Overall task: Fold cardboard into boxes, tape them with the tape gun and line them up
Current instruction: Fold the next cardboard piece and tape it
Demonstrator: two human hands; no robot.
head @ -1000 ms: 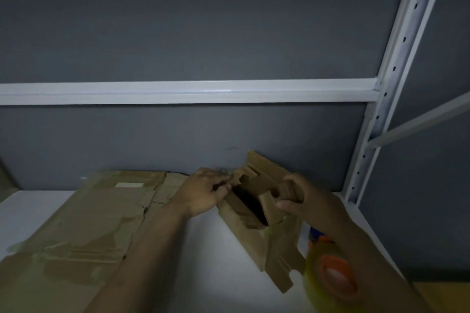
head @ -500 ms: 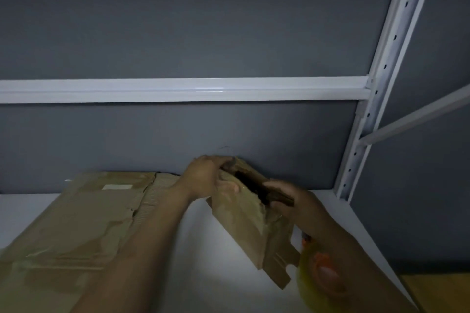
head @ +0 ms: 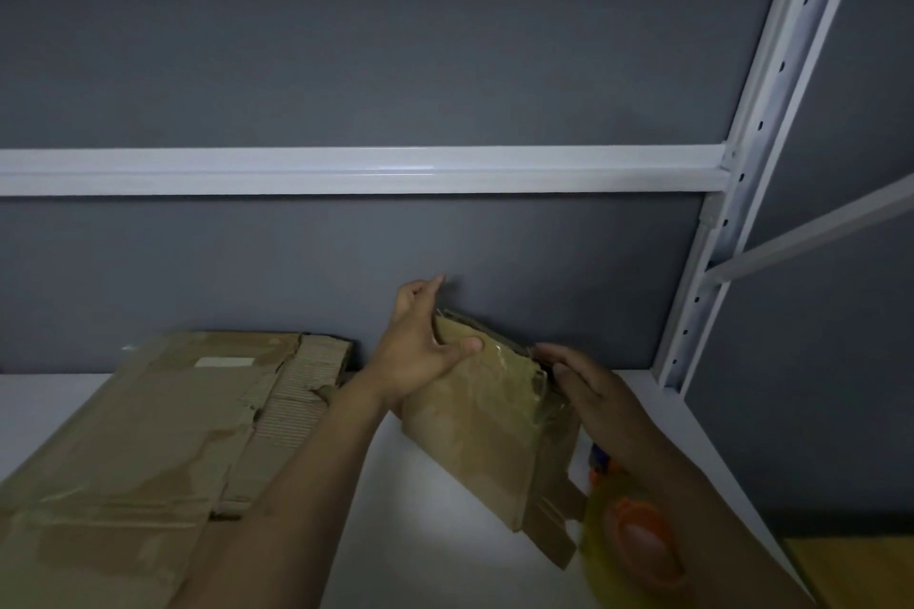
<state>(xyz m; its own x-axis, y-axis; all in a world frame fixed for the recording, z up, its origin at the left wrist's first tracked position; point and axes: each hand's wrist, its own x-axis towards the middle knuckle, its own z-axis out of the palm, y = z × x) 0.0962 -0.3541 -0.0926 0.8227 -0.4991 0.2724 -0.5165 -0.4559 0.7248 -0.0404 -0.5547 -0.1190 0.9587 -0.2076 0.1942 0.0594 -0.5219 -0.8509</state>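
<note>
Grey wall [head: 445,40] behind a white rack: one rail [head: 346,171] across, one perforated upright [head: 742,163] at the right. Below is the white shelf [head: 420,559], dimly lit.

Findings:
- Flattened cardboard [head: 148,435], torn and patched with old tape, lies along the shelf's left side up to the back edge.
- The box [head: 484,410] is small, worn and tilted. It sits right of centre near the back edge, held between both hands. Whether its lower corner touches the shelf cannot be told. Loose flaps hang at its lower right.
- The left hand [head: 420,351] holds the box's upper left corner, with the thumb laid on the near face and the fingers reaching up behind.
- The right hand [head: 593,391] is open. Its fingers are nearly straight and set against the box's upper right edge, gripping nothing.
- The tape gun [head: 638,534] is blurred, showing a yellow roll on an orange hub. It lies at the front right corner beside the right forearm, and no hand is on it.

Assessment: the box looks light and thin-walled, softened by creases. Its glossy taped patch is likely slick. It will probably buckle if squeezed mid-panel. Hold it at the corners and folded edges, where the board is stiffest, and press the flaps flat before reaching for the tape gun.
</note>
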